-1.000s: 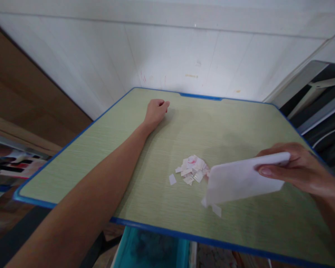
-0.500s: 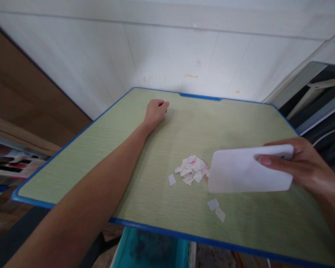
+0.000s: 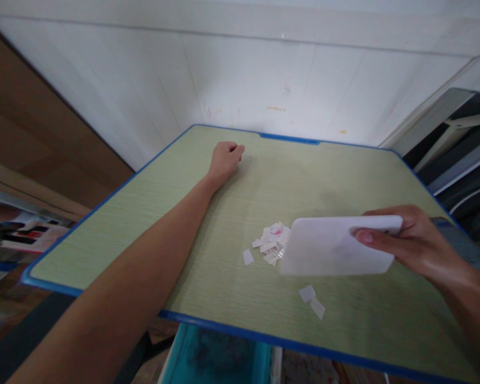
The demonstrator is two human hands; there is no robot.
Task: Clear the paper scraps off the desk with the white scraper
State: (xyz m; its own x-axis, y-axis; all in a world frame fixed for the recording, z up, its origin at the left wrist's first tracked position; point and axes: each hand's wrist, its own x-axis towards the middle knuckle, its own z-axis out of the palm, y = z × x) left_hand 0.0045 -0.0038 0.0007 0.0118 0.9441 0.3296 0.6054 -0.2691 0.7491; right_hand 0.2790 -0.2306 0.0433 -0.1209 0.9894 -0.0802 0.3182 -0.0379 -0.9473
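Observation:
My right hand [image 3: 408, 240] grips a flat white plastic scraper [image 3: 332, 248] at its right end, thumb on the near face and fingers behind it. The scraper is held tilted above the table [image 3: 176, 186], its left end overlapping a heap of small white paper scraps [image 3: 270, 242], a few marked pink. One loose scrap [image 3: 248, 257] lies left of the heap, and two more paper pieces [image 3: 312, 301] are nearer the front edge. Farther back, my left hand [image 3: 225, 160] rests on the tabletop in a loose fist, with nothing visible in it.
A blue rim [image 3: 256, 337] borders the light green table. Behind it stands a white wall [image 3: 248, 69] with faint stains. Below the front edge is a teal bin [image 3: 220, 354]. Brown wooden furniture [image 3: 44, 117] is on the left, and a grey frame [image 3: 432, 122] on the right.
My right hand has moved the scraper leftward, so it now covers the heap's right side. My left hand stays in place, and the view has shifted slightly.

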